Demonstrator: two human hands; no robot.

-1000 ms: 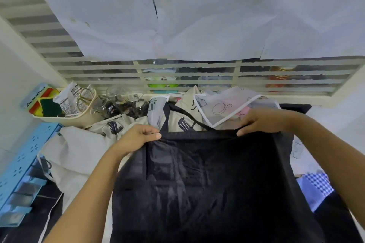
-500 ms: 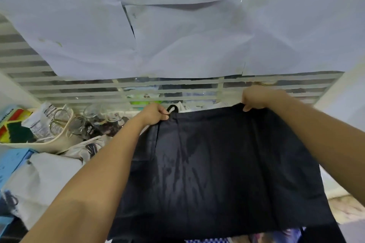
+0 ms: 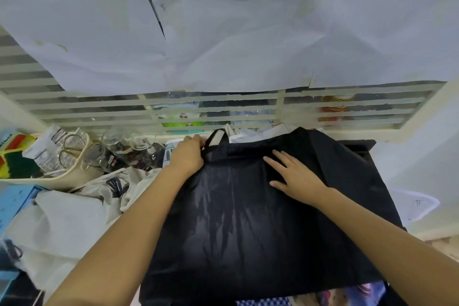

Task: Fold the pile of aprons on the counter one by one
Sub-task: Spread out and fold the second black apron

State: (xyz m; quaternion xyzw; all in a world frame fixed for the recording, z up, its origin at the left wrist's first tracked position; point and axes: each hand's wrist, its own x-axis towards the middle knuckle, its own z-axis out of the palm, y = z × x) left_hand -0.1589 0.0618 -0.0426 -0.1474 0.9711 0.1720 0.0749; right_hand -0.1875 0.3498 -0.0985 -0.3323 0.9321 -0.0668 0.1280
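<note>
Under the flat right hand (image 3: 296,177), black apron (image 3: 248,218); left hand (image 3: 188,154) pinches its corner

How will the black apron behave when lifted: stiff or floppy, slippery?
Probably floppy: the black apron drapes in soft creases. Its sheen suggests smooth, perhaps slippery cloth. Likely light: the left hand holds it by one corner.
</note>
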